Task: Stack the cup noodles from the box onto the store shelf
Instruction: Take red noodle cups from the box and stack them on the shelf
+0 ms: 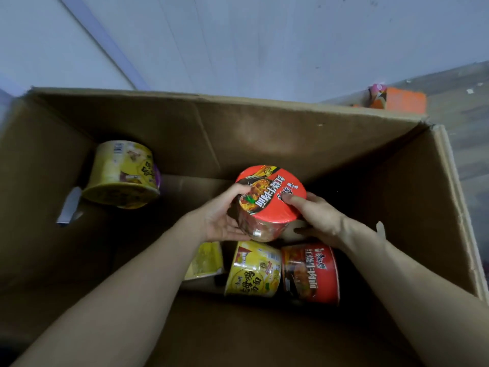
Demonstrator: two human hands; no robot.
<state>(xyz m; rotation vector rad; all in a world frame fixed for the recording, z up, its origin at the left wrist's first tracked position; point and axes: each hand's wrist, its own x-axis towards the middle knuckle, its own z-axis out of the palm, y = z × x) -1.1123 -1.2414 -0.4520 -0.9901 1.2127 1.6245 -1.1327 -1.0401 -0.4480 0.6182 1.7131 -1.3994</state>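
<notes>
I look down into a large open cardboard box (291,133). A red cup noodle (270,197) with a red lid is tilted in the middle of the box, held between both hands. My left hand (222,215) grips its left side, thumb on the lid. On its right side my right hand (317,215) grips it, thumb pressed on the lid's edge. Below the hands lie a yellow cup (252,270), a second red cup (311,274) and part of another yellow cup (205,260). One more yellow cup (124,173) lies on its side at the box's far left.
Pale floor (238,43) lies beyond the box. An orange packet (397,98) sits past the box's far right corner. A strip of grey tape (70,205) hangs on the box's left inner wall. No shelf is in view.
</notes>
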